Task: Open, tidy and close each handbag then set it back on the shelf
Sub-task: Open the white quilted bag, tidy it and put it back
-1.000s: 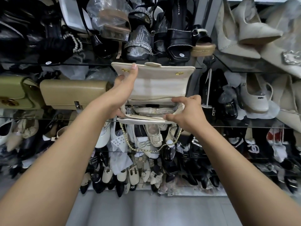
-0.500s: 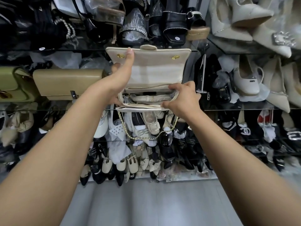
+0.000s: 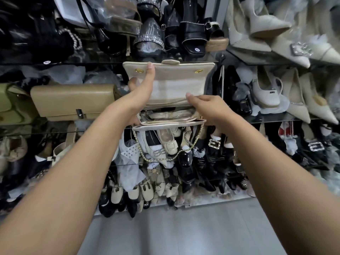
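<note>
Cream handbag point(image 3: 165, 126) open in front of the shelves, right hand moved up from its mouth.

Head view: the bag is held up before the middle glass shelf point(image 3: 276, 120), just right of a tan handbag point(image 3: 73, 100), its chain strap point(image 3: 139, 146) hanging below. The left hand point(image 3: 141, 89) pinches the raised flap point(image 3: 174, 83), forefinger straight up the lining. The right hand point(image 3: 209, 109) gripped the mouth's front rim a second ago. It has since risen to the flap's fold, one fingertip on the lining; whether its hidden fingers grip, I cannot tell. Tidying looks nearly done, closing next.

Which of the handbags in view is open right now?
The cream handbag, whose flap the left hand holds up, showing the inside. The tan handbag and the green handbag beside it are closed.
</note>
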